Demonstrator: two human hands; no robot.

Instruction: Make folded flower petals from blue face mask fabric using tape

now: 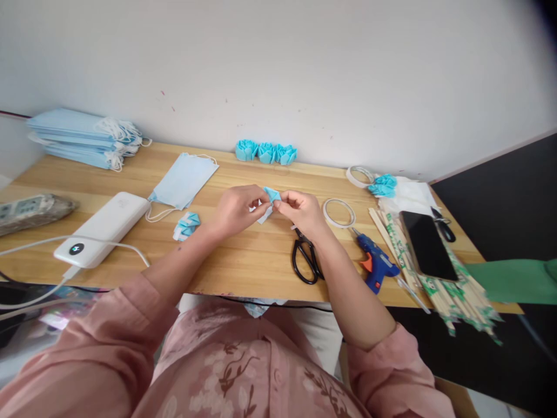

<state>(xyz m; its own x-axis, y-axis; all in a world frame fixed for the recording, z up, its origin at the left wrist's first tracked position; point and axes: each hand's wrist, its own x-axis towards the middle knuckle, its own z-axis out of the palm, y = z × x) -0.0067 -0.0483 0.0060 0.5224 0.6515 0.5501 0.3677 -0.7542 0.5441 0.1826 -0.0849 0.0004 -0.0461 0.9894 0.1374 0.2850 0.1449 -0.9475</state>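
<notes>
Closest to you are your pink floral sleeves, with both forearms reaching out over the wooden table. Your left hand and right hand meet above the middle of the table, and between them sits a small folded blue piece with a white strip hanging below it. Both hands have their fingers curled in and pinched on that piece — left from the left side, right from the right.

Just under your right wrist lie black scissors. Right of them is a blue glue gun, then a bundle of wooden sticks with a dark phone resting on top. A tape ring lies just beyond your right hand.

Left of your left hand you have a small folded blue bit, a flat face mask and a white power bank with its cable. A stack of masks sits at the far left corner — and three finished blue rosettes line the wall
</notes>
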